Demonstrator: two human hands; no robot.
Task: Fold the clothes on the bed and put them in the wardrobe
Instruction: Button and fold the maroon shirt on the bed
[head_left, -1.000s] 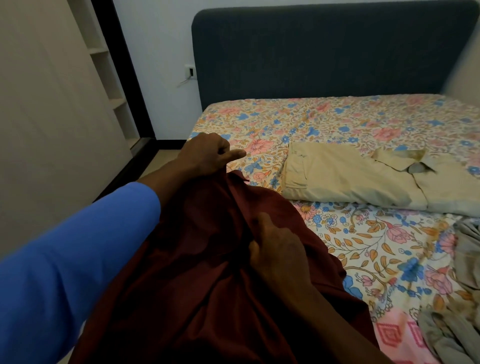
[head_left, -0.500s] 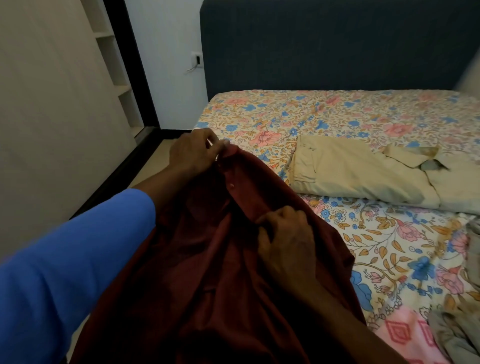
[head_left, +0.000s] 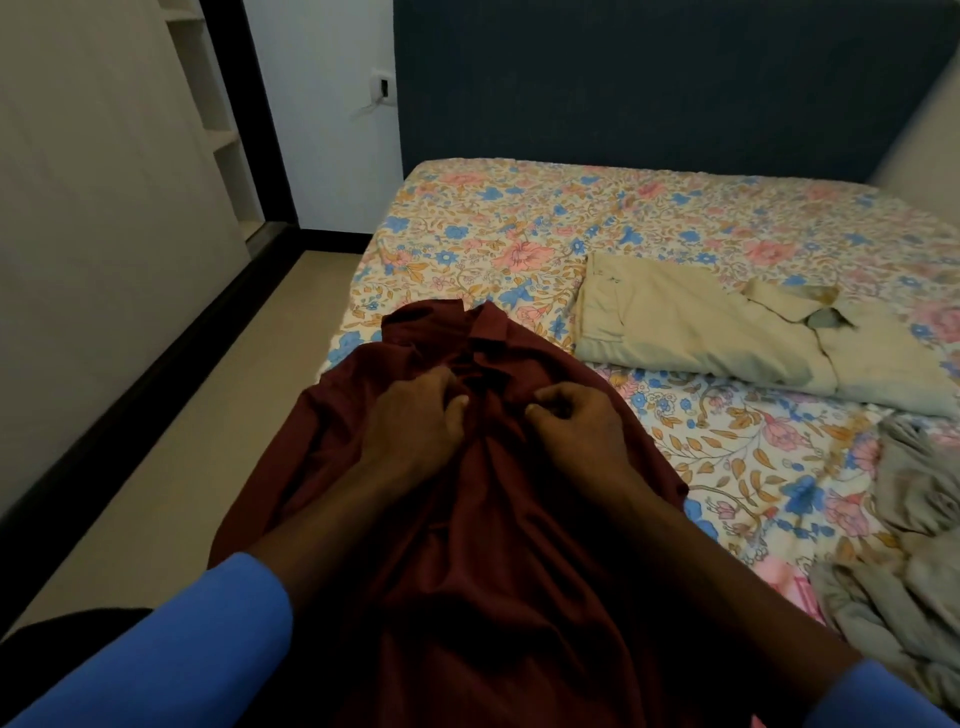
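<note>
Our left hand (head_left: 415, 421) and right hand (head_left: 576, 421) both pinch the dark maroon collared shirt (head_left: 493, 545) below its collar, at the near bed edge. We should align both fronts and pull them flat. Beyond: crumpled grey garment (head_left: 914, 545), folded beige shirt (head_left: 701, 322), floral-sheeted bed (head_left: 519, 218), dark blue headboard (head_left: 649, 78), white shelves (head_left: 218, 104) far left.

Smooth, slightly sheeny maroon cloth shirt (head_left: 519, 519); matt floral cotton-like bedsheet (head_left: 519, 218).

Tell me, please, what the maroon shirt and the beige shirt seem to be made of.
The maroon shirt: thin woven cloth, perhaps cotton or a blend, faint sheen; it drapes in soft folds. The beige shirt: stiffer matte weave, likely cotton; it lies flat, crisp-edged.
</note>
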